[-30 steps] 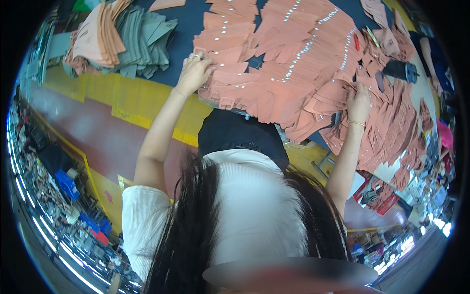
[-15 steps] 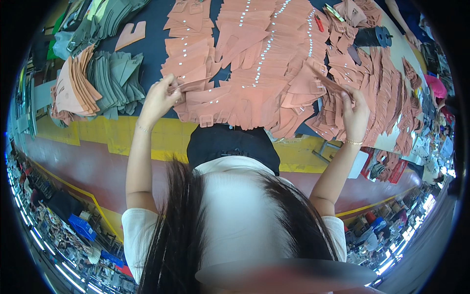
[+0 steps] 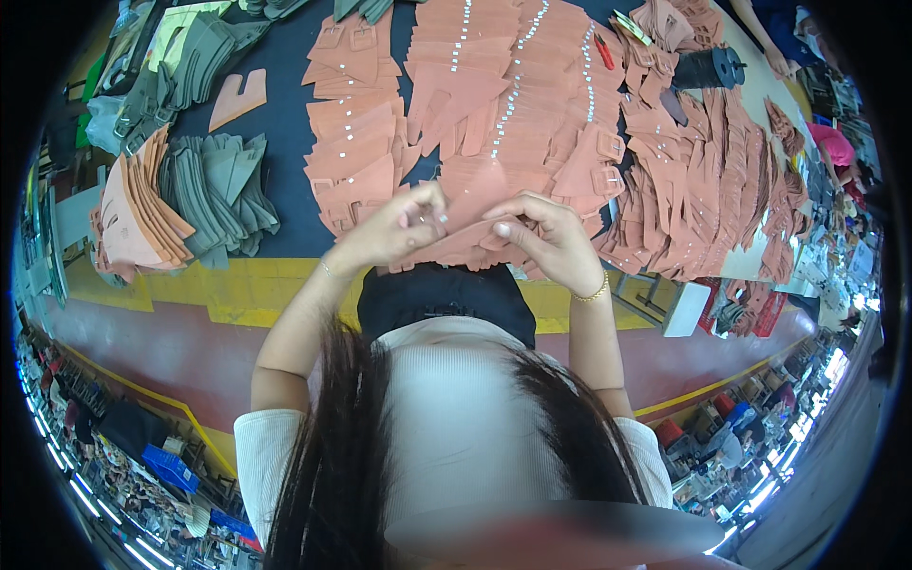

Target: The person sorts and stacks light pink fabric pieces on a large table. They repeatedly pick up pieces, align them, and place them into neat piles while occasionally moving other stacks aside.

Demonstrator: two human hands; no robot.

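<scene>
Both hands are close together over the near edge of the table, above overlapping rows of salmon leather-like pieces (image 3: 556,104). My right hand (image 3: 551,237) pinches one salmon leather piece (image 3: 465,236) between thumb and fingers. My left hand (image 3: 404,228) is closed beside that piece's left part, fingers curled; what is in them, if anything, is too small to make out. Small white tags dot the rows. Several pieces carry strap buckles (image 3: 608,179), at the right of the rows.
Grey-green pieces (image 3: 214,195) and a fanned orange stack (image 3: 142,204) lie at the left. A red-handled tool (image 3: 604,52) rests on the far rows. At the far right stands a black cylinder (image 3: 708,68), near another person's arm (image 3: 765,38). More salmon pieces (image 3: 703,180) are heaped at right.
My hands have come together at the middle from either side of the rows. My right hand has carried its leather piece leftward from the right side. The view has shifted slightly.
</scene>
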